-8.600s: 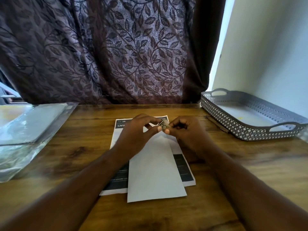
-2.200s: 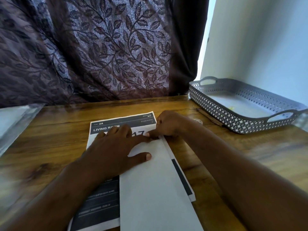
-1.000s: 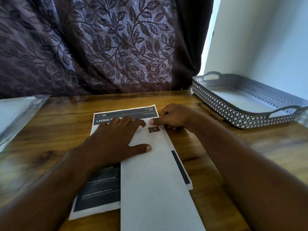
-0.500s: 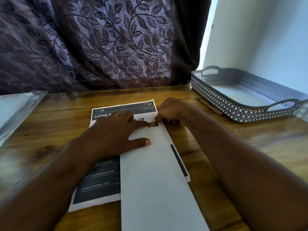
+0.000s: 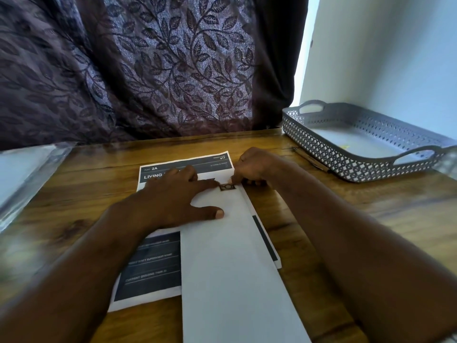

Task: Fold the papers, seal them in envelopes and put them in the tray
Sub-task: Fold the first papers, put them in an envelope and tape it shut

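At the far left of the bench [image 5: 74, 206] I see a clear plastic packet [image 5: 22, 174], well apart from the work. Next comes the printed sheet [image 5: 148, 268], lying flat with its dark header at the far end. The left hand [image 5: 173, 201] lies palm down across it, fingers [image 5: 190, 173] straight and spread, the thumb stretched out onto the envelope [image 5: 232, 268]. That long white envelope rests on the right part of the sheet and runs toward me past the bottom edge of the view. At its far end sits a small dark square sticker [image 5: 227, 187], flat on the paper. The right hand [image 5: 252, 167] is just beyond it, fingers curled tight, the tips closed together on the sticker's top right corner. Right of that hand a thin pen [image 5: 310, 159] lies on the wood, just beside the grey lattice tray [image 5: 321, 154], which stands against the pale wall. A leaf-patterned curtain [image 5: 173, 70] hangs behind the bench.
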### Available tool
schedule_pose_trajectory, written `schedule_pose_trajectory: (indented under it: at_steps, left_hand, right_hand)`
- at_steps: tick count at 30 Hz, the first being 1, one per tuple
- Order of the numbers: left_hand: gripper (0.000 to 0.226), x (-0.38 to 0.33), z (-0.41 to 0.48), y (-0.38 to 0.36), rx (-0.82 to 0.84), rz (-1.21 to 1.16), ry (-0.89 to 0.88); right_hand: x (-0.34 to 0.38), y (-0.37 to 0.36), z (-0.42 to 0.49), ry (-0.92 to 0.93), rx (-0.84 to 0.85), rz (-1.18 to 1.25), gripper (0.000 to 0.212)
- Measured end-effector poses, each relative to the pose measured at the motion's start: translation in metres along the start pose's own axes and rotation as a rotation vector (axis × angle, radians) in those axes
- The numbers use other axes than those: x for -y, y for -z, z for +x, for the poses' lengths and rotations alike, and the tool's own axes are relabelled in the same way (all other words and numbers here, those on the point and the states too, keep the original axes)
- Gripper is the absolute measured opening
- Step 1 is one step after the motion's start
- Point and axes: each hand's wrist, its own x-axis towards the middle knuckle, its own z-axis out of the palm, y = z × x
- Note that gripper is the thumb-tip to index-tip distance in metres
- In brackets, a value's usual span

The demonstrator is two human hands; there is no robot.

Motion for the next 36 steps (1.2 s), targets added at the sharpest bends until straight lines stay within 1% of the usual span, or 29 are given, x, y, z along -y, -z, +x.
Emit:
schedule_pose_trajectory:
  at_steps: [3, 7, 9, 10, 13, 15, 18, 23, 26, 30, 34, 36]
  left_hand:
    - [0.106, -0.001, -0.001, 0.0, -0.012, 0.002, -0.016]
    - [0.098, -0.002, -0.001, -0.002, -0.019, -0.024, -0.008]
    - [0.098, -0.002, -0.002, -0.002, -0.019, 0.006, -0.013]
    - [0.097, -0.002, -0.002, -0.002, -0.016, 0.042, -0.02]
    - [0.096, 0.0, -0.001, -0.001, -0.011, 0.091, -0.022]
    - [0.098, 0.001, -0.001, -0.002, -0.02, 0.076, -0.027]
    - [0.098, 0.004, -0.002, -0.005, -0.04, 0.069, -0.039]
    - [0.082, 0.001, -0.003, -0.007, -0.066, 0.099, -0.047]
    - [0.077, -0.002, -0.004, -0.007, -0.062, 0.104, -0.041]
    - [0.081, 0.001, -0.005, -0.01, -0.086, 0.106, -0.023]
    - [0.104, 0.003, -0.007, -0.02, -0.139, 0.069, 0.034]
    - [0.111, 0.008, -0.009, -0.023, -0.148, 0.048, 0.067]
  right_hand:
    - [-0.001, 0.0, -0.001, 0.002, 0.008, 0.008, 0.028]
    - [-0.003, 0.002, 0.0, -0.003, 0.001, 0.002, 0.016]
    - [-0.004, 0.003, 0.0, 0.01, -0.001, -0.005, 0.015]
    - [-0.004, 0.003, 0.0, 0.028, 0.0, -0.013, 0.019]
    - [-0.005, 0.003, -0.001, 0.075, 0.022, -0.033, 0.045]
    - [-0.006, 0.003, -0.003, 0.075, 0.045, -0.046, 0.051]
    - [-0.006, 0.005, -0.004, 0.066, 0.073, -0.045, 0.047]
    - [-0.007, 0.009, -0.008, 0.08, 0.079, -0.038, 0.037]
    - [-0.009, 0.011, -0.008, 0.082, 0.085, -0.012, 0.033]
    - [-0.011, 0.009, -0.006, 0.1, 0.085, 0.015, 0.03]
    - [-0.017, 0.009, -0.007, 0.147, 0.092, 0.044, 0.042]
    - [-0.02, 0.008, -0.009, 0.204, 0.105, 0.036, 0.042]
